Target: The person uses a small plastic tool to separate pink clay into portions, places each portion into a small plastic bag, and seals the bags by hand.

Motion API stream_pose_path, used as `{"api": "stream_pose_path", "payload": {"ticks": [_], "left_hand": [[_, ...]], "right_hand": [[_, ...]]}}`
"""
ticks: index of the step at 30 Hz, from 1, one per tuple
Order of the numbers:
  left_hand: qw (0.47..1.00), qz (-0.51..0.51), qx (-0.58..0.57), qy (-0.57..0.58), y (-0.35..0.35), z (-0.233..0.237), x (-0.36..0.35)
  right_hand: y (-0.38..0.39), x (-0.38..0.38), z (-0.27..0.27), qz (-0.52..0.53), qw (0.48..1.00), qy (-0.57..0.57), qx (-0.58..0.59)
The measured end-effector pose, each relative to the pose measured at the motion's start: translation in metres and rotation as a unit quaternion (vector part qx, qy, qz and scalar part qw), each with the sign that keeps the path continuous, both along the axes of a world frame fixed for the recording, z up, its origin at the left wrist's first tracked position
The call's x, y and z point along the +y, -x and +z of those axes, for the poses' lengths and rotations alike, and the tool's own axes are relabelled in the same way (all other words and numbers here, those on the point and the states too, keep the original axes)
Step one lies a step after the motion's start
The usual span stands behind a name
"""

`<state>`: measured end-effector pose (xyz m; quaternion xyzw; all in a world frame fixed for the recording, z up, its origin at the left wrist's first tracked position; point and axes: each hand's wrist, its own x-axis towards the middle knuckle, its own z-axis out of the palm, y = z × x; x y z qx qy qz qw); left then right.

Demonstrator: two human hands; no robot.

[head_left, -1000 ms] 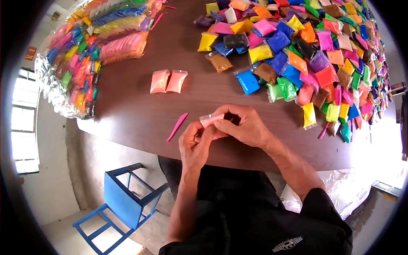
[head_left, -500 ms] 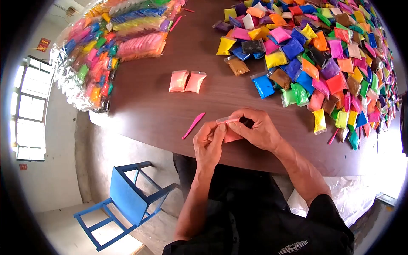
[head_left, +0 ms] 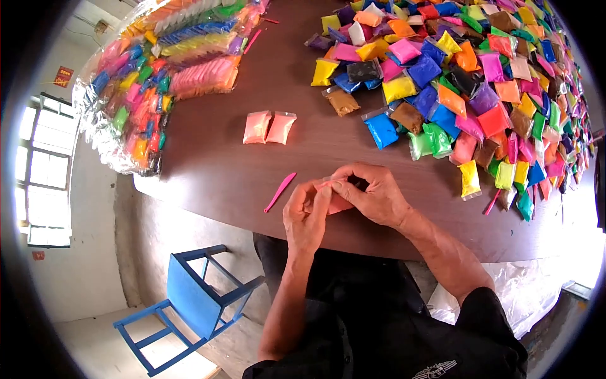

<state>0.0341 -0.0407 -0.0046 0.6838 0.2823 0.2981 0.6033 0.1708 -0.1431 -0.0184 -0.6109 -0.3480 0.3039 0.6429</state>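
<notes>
Close to the table's near edge, my left hand (head_left: pixel 305 213) and my right hand (head_left: pixel 374 193) pinch the top edge of a small salmon-pink packet (head_left: pixel 339 204) between thumbs and fingers. Most of this packet is covered by my fingers. A pink plastic knife (head_left: pixel 281 192) lies on the table just left of my left hand. Farther back, two salmon-pink packets rest side by side, a left packet (head_left: pixel 257 127) and a right packet (head_left: pixel 281 128), both flat on the wood.
A large heap of coloured packets (head_left: pixel 435 95) covers the table's right side. Clear bags of sorted packets (head_left: pixel 202 76) stand at the back left. Beside the brown table (head_left: pixel 214 170) is a blue chair (head_left: pixel 196 297), and white plastic sheeting (head_left: pixel 511 294) lies at the lower right.
The view has shifted slightly. Both hands keep pinching the packet's top edge, and my fingers now cover more of its clear strip. The two packets and the knife stay put on the table.
</notes>
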Motion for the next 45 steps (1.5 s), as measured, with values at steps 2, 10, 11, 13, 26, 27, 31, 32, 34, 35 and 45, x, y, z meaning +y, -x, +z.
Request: {"api": "stream_pose_path", "payload": {"ticks": [2,10,11,13,26,27,31,32,34,35,45], "left_hand": [[1.0,0.013,0.014,0.0,0.0,0.004,0.0],[0.996,-0.051,0.071,-0.021,0.006,-0.003,0.008],[0.996,-0.051,0.073,-0.021,0.007,0.0,0.006],[0.984,-0.056,0.121,-0.117,0.008,0.008,0.002],[0.982,-0.054,0.151,-0.1,0.023,0.003,0.003],[0.979,-0.029,0.156,-0.129,0.025,0.005,0.003],[0.921,0.071,0.207,-0.324,0.039,0.009,0.032],[0.921,0.07,0.208,-0.323,0.042,0.008,0.041],[0.858,0.118,0.254,-0.432,0.047,0.004,0.057],[0.873,0.108,0.249,-0.404,0.052,-0.003,0.064],[0.84,0.092,0.277,-0.458,0.053,-0.009,0.065]], "right_hand": [[-0.002,0.001,0.0,-0.007,1.0,-0.008,0.001],[-0.005,-0.002,0.005,0.009,0.998,0.012,0.067],[-0.007,-0.002,0.005,0.009,0.997,0.012,0.069],[-0.01,-0.003,0.004,0.017,0.998,0.029,0.049],[-0.004,0.0,0.004,0.021,0.999,0.027,-0.004],[-0.004,0.0,0.001,0.005,0.997,0.016,-0.074],[0.0,0.0,-0.002,-0.019,0.984,0.041,-0.174],[0.001,0.0,-0.004,-0.019,0.984,0.042,-0.174],[0.002,0.002,-0.008,-0.051,0.981,0.018,-0.189],[0.003,0.001,-0.005,-0.051,0.98,0.018,-0.189],[0.004,-0.005,0.003,-0.064,0.904,-0.009,-0.422]]}}
